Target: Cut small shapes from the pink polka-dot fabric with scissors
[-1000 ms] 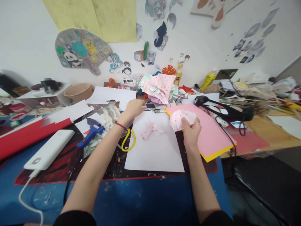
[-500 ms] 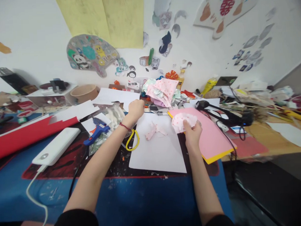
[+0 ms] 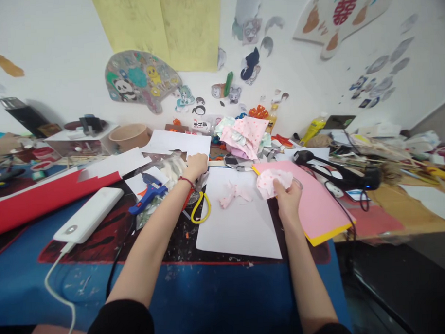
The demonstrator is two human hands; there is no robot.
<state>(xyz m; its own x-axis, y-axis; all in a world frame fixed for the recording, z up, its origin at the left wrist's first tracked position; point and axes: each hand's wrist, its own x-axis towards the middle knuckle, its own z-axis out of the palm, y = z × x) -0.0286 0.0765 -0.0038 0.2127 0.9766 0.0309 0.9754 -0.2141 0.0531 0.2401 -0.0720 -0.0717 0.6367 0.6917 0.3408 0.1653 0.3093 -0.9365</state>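
My right hand (image 3: 289,199) pinches a piece of pink dotted cloth (image 3: 272,183) above the corner of the pink sheet; a thin grey curve shows by its fingers, too small to name. My left hand (image 3: 197,165) reaches to the back of the mat, its fingers curled, at the edge of a clear plastic bag (image 3: 171,166). What it grips, if anything, is hidden. Between the hands, a small gathered pink cloth piece (image 3: 235,195) lies on a white paper sheet (image 3: 239,234). Yellow-handled scissors (image 3: 201,208) lie beside the sheet, under the left wrist.
A blue glue gun (image 3: 147,196) and a white power bank (image 3: 88,215) with a cable lie at left. Behind the paper is a heap of dotted cloth (image 3: 246,134). A pink sheet (image 3: 318,197) and a black device (image 3: 335,173) are at right.
My left hand has drawn slightly back and lower, from above the paper's far edge towards the plastic bag. My right hand still holds the cloth. The whole view has shifted slightly.
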